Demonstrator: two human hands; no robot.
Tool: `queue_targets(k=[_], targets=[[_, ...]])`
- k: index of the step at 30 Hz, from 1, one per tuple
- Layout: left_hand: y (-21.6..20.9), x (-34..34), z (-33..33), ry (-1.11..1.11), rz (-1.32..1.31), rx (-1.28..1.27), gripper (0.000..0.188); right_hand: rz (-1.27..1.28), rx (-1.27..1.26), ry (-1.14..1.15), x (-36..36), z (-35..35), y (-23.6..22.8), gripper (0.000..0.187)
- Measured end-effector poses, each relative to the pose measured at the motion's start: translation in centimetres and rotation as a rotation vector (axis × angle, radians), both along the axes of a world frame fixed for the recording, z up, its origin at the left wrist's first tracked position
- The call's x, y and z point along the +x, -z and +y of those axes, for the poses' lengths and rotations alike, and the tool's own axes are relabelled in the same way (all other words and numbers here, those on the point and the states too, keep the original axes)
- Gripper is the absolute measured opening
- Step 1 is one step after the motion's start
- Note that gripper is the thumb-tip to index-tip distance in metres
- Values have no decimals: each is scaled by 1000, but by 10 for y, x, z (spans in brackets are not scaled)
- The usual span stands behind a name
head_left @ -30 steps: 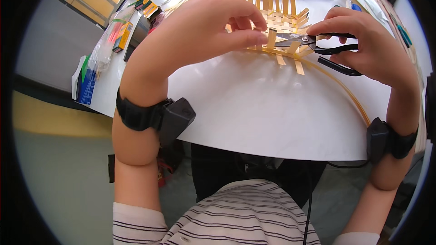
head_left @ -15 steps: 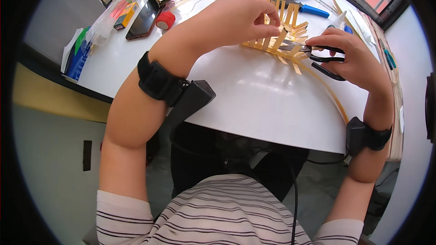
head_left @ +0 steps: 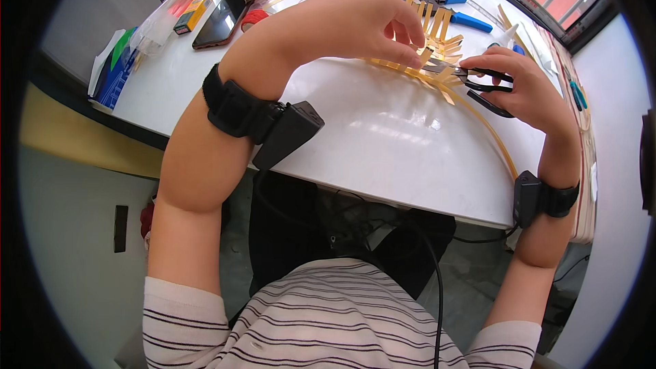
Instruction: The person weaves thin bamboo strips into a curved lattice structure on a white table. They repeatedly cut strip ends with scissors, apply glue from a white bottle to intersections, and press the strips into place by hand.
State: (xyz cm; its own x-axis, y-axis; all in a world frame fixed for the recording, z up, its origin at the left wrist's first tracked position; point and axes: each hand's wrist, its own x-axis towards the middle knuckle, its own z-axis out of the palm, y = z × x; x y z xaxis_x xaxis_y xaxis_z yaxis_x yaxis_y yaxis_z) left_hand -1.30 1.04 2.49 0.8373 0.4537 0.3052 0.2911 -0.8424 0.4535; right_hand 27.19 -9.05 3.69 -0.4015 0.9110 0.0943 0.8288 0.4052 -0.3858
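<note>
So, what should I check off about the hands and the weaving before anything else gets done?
1. Black-handled scissors held: ok, in the right hand.
2. Handles apart: ok, a gap shows between them.
3. Blades at the woven strips: ok, they point in among them; whether they touch one, cannot tell.
4. Left hand well away from the blades: not ok, its fingertips are close to the blade end.
5. Left hand gripping a strip: cannot tell, the fingertips hide it.
6. Phone out of the way: ok, it lies off to the left.
</note>
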Motion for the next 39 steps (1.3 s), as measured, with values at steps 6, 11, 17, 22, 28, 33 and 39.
queue_targets(k=[6,11,17,22,28,33,39], targets=[[-2,2,-2,-9,18,-34,27,15,16,-4,1,0,0,49],[2,3,1,-7,22,22,24,16,56,-15,-1,-3,-1,50],[-4,1,-5,-49,67,28,23,34,60,10,-1,-6,-8,50],[-8,-10,3,-52,97,32,23,45,148,-34,5,-3,-4,49],[-7,-9,3,-83,177,-17,20,25,135,-40,7,-3,-2,55],[-11,-9,3,-57,214,-47,20,34,169,-33,7,-3,-1,46],[-11,-11,2,-31,199,-106,20,26,171,-48,6,-3,-1,47]])
